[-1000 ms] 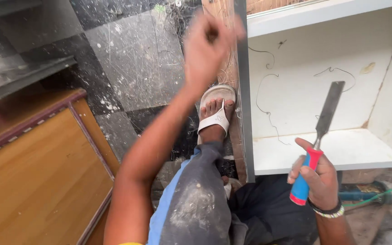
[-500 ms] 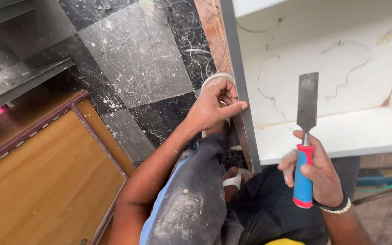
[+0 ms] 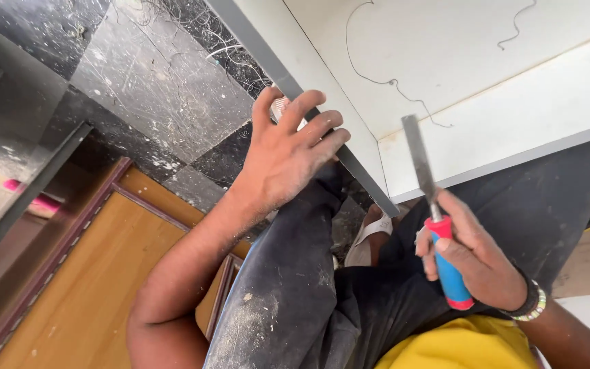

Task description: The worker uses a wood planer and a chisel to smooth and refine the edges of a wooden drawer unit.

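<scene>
Gripping a red-and-blue-handled chisel (image 3: 435,225), right hand (image 3: 476,263); left hand (image 3: 285,154) spread on cabinet edge (image 3: 322,116).

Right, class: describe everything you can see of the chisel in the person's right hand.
The chisel has a flat, narrow blade of dull grey metal and a plastic-looking handle, red at the collar and butt, blue between. It points blade up, leaning slightly left, its squared tip in front of the white cabinet panel; whether it touches the panel cannot be told. The right hand wraps the handle, covering most of it. Nothing else touches it.
</scene>
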